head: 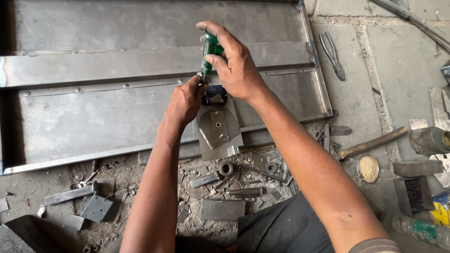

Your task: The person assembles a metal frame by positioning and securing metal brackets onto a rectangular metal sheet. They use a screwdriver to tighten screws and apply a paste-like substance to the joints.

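I see the green-handled screwdriver (209, 52) standing nearly upright at about 12 o'clock from the small bent metal plate (218, 133), its tip down at a dark fitting (214, 96) on the plate's top edge. My right hand (236, 63) is clenched around the screwdriver handle from above. My left hand (186, 100) pinches at the shaft near the tip, steadying it against the fitting. I judge the fastening as under way, not finished: the tool sits engaged and the plate lies loose-looking on the rim of the large sheet-metal panel (93, 112); I cannot tell whether the screw is seated. The plate's own centre piece already shows small fasteners in place. At 6 o'clock, on the floor (375, 61), lie scattered nuts, washers and metal offcuts (234, 180). At 3 o'clock lies a hammer (372, 143), and at 1 o'clock, pliers (332, 54).
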